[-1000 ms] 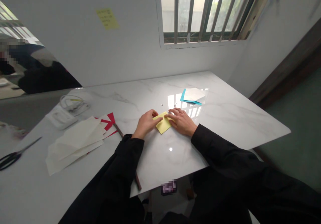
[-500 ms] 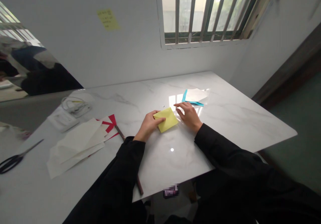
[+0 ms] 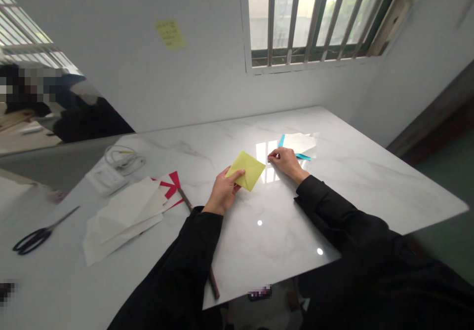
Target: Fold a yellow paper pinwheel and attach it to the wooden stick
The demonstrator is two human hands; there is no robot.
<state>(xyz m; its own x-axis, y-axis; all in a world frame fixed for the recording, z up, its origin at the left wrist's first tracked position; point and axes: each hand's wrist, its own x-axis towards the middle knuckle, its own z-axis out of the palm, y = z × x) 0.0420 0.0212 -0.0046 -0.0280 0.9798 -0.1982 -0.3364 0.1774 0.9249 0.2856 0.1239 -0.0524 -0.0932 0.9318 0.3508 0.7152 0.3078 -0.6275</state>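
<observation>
While a folded yellow paper square point(image 3: 249, 165) is pinched in the grip of the left hand point(image 3: 224, 189) over the counter point(image 3: 355, 179), the right hand's point(image 3: 287, 162) fingertips are bunched to the right of it; whether that grip is closed on anything cannot be told. Left of the left grip, white paper sheets point(image 3: 124, 216) are laid beside red paper strips point(image 3: 171, 188).

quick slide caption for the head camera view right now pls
Left hand holding a folded yellow paper, right hand low at the marbled tabletop beside blue and white paper.
</observation>
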